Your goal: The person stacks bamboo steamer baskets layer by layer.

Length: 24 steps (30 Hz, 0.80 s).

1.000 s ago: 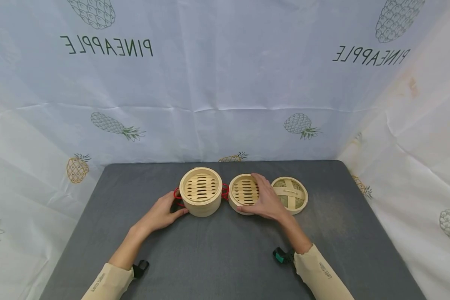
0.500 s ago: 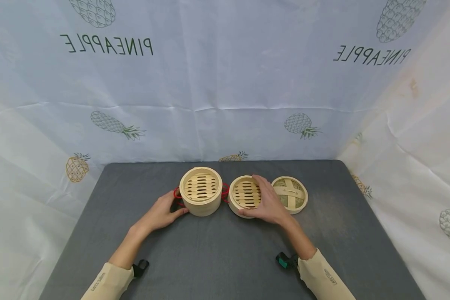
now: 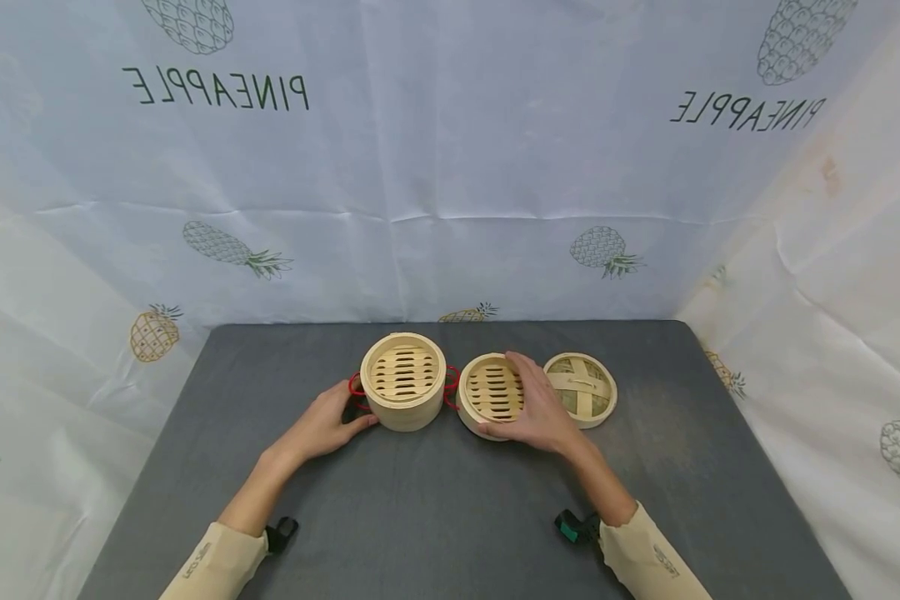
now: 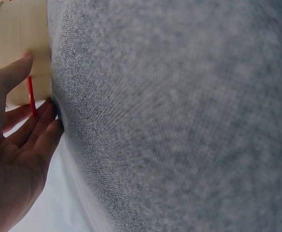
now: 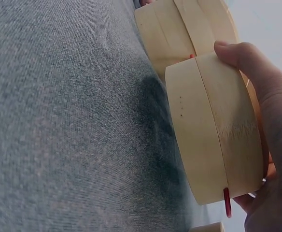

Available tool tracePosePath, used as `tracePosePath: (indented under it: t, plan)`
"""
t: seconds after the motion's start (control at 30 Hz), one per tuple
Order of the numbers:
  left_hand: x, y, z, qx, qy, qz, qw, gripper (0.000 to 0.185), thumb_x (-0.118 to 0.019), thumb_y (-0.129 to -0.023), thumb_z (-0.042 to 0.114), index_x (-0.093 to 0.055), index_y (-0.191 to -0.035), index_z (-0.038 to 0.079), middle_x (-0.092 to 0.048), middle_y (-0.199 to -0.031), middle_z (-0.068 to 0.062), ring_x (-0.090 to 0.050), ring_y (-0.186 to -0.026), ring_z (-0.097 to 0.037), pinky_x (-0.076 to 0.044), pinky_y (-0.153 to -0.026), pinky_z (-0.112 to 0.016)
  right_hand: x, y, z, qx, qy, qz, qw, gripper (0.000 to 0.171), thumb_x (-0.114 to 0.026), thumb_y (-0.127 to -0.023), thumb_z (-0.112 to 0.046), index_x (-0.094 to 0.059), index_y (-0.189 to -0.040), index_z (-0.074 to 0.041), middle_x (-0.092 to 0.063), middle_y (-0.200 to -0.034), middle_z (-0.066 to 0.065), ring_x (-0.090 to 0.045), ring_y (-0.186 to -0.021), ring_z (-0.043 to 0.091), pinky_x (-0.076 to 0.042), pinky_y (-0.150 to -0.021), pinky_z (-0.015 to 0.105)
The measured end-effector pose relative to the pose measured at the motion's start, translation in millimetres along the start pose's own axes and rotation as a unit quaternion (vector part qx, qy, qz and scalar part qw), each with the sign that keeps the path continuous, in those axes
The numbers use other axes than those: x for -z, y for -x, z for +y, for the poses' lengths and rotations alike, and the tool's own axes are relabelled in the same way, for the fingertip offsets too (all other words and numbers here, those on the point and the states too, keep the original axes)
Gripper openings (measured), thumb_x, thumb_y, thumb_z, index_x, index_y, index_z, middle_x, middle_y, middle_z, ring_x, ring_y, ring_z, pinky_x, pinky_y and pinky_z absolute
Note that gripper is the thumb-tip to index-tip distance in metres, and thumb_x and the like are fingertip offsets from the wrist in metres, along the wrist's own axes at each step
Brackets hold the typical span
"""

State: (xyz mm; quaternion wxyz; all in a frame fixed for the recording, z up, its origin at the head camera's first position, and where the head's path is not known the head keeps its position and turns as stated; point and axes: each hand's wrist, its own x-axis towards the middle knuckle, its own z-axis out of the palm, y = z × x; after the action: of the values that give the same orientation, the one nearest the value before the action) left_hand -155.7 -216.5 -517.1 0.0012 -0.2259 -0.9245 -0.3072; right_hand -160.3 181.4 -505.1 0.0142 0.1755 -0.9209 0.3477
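Note:
A tall bamboo steamer [image 3: 402, 383], with a slatted floor and red loops at its sides, stands at the table's back middle. My left hand [image 3: 328, 425] holds its left side, thumb at the front and fingers by a red loop; the left wrist view shows thumb and fingertips on its wall. To its right, a lower bamboo steamer basket [image 5: 213, 130] is gripped by my right hand [image 3: 536, 408], thumb in front and fingers behind. The right wrist view shows this basket slightly tilted, above its shadow on the cloth. Most of the right fingers are hidden there.
A woven bamboo lid [image 3: 585, 387] lies just right of my right hand. The dark grey table [image 3: 420, 517] reaches back to a white curtain [image 3: 435, 167] with pineapple prints. The two steamers stand close together, red loops between them.
The lower basket and my right hand have shifted slightly toward me and to the right. My left hand, the tall steamer and the lid stay in place.

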Motion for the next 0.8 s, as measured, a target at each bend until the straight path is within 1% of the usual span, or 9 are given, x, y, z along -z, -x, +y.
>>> tracePosePath:
  t: [0.17,0.33,0.8]
  plan:
    - [-1.4,0.6,0.4,0.004,0.003,0.001,1.0000,0.061,-0.083,-0.098,0.025,-0.058,-0.150,0.004,-0.072,-0.130,-0.014,-0.071,-0.120,-0.031,-0.059,-0.101,-0.055,2,5,-1,0.005,0.006,-0.003,1.000,0.123,-0.093,-0.073,-0.063,-0.032,-0.170,-0.018,-0.039,-0.172,0.011,-0.044,-0.156,0.037,-0.045,-0.117,0.067]
    - [-1.9,0.0,0.1,0.002,0.002,0.005,1.0000,0.060,-0.083,-0.098,0.025,-0.059,-0.149,0.004,-0.072,-0.128,-0.013,-0.071,-0.119,-0.030,-0.059,-0.100,-0.054,6,10,-3,0.001,0.003,-0.007,1.000,0.124,-0.093,-0.072,-0.063,-0.030,-0.171,-0.022,-0.038,-0.173,0.009,-0.042,-0.158,0.035,-0.045,-0.118,0.066]
    - [-1.5,-1.2,-0.7,0.002,-0.002,0.001,1.0000,0.062,-0.084,-0.097,0.026,-0.058,-0.150,0.004,-0.072,-0.129,-0.015,-0.071,-0.120,-0.032,-0.058,-0.101,-0.055,13,17,-9,0.011,-0.006,-0.005,1.000,0.125,-0.095,-0.072,-0.061,-0.030,-0.171,-0.022,-0.037,-0.174,0.008,-0.040,-0.159,0.035,-0.045,-0.118,0.067]
